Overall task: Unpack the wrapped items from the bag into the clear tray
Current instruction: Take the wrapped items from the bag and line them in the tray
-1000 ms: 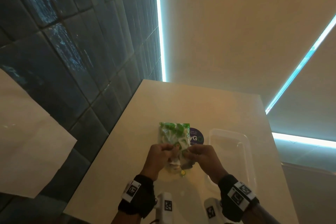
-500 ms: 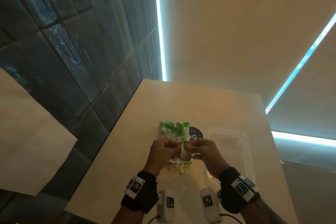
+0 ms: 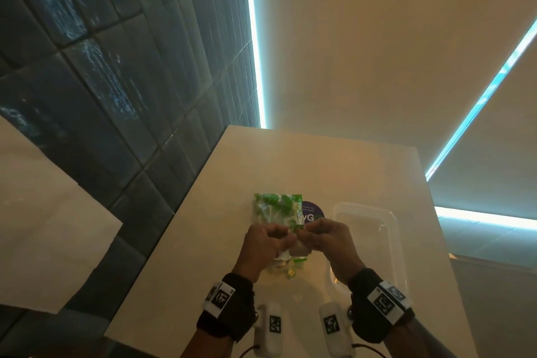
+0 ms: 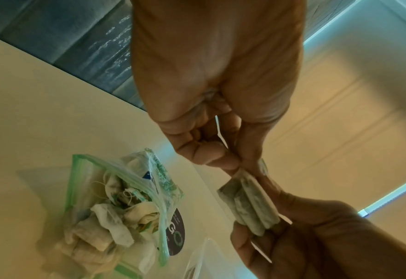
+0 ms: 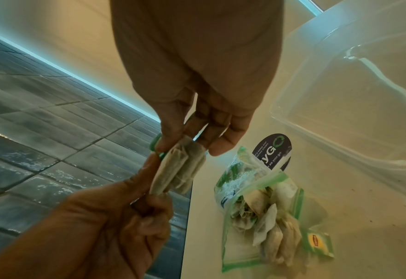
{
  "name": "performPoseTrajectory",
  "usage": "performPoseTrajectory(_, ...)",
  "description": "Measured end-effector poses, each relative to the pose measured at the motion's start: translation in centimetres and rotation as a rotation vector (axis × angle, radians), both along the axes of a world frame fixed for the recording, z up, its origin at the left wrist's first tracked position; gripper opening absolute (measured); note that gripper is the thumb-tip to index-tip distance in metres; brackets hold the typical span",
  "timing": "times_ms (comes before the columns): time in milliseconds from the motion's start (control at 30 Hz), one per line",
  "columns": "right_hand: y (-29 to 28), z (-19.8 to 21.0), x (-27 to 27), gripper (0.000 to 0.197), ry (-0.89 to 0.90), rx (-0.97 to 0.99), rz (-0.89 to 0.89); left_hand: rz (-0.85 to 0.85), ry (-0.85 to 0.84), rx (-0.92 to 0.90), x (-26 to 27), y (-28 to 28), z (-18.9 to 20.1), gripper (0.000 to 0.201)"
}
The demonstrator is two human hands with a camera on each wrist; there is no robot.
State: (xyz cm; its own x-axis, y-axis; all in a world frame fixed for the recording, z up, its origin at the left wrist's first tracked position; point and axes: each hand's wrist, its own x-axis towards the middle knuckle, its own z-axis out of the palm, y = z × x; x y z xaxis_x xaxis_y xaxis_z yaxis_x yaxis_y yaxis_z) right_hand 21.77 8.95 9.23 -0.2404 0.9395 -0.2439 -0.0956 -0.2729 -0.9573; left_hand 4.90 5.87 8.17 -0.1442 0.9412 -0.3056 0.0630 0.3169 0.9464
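Observation:
A green-edged zip bag (image 3: 276, 209) (image 4: 125, 203) (image 5: 259, 213) lies open on the table, with several pale wrapped tea bags inside. Both hands hold a small bundle of wrapped tea bags (image 4: 247, 203) (image 5: 178, 169) (image 3: 299, 248) in the air above the bag's mouth. My left hand (image 3: 267, 243) (image 4: 223, 160) pinches one end of the bundle. My right hand (image 3: 322, 237) (image 5: 192, 145) pinches the other end. The clear tray (image 3: 366, 229) (image 5: 352, 113) stands just right of the bag and looks empty.
A dark round sticker (image 3: 312, 213) (image 5: 273, 151) sits on the table between bag and tray. A small green packet with a yellow label (image 5: 316, 243) lies beside the bag's mouth. The dark tiled floor (image 3: 116, 96) drops away past the table's left edge.
Both hands have come up from the bag's mouth with the tea bag bundle between them and shifted slightly away from me. The bag and tray have stayed put.

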Motion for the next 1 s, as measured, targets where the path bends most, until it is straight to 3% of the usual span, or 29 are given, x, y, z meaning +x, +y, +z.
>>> performPoseTrajectory(133, 0.0, 0.1, 0.2, 0.039, 0.124, -0.072, 0.025, 0.045, -0.058, 0.013, -0.1, 0.1, 0.3, 0.013)
performPoseTrajectory(267, 0.0, 0.3, 0.3, 0.022, 0.214, -0.146, 0.038, 0.028, -0.151, 0.022, 0.0, 0.0, 0.9, 0.015)
performPoseTrajectory(367, -0.1, 0.4, 0.1, 0.03, 0.218, -0.128, 0.011, 0.004, -0.143, 0.045, 0.5, 0.1, 1.5, 0.014)
performPoseTrajectory(467, -0.1, 0.1, 0.4, 0.043, 0.157, -0.092, 0.048, 0.039, -0.059, 0.068, 0.5, 0.4, 1.5, 0.01)
performPoseTrajectory(567, -0.2, -0.4, 0.9, 0.029, 0.038, -0.038, 0.086, 0.054, 0.034, 0.087, 0.7, 0.7, 1.6, 0.009)
performPoseTrajectory(667, -0.2, -0.9, 1.0, 0.008, -0.078, 0.013, 0.054, 0.066, 0.123, 0.134, 1.4, 0.7, 1.8, 0.021)
performPoseTrajectory(900, 0.5, -1.8, 2.6, 0.012, -0.121, -0.023, 0.01, 0.027, 0.228, 0.133, 3.1, 1.1, 1.0, 0.018)
performPoseTrajectory(1000, 2.5, -2.8, 4.5, 0.013, -0.172, -0.062, -0.138, 0.034, 0.287, 0.104, 2.5, 0.9, -0.1, 0.014)
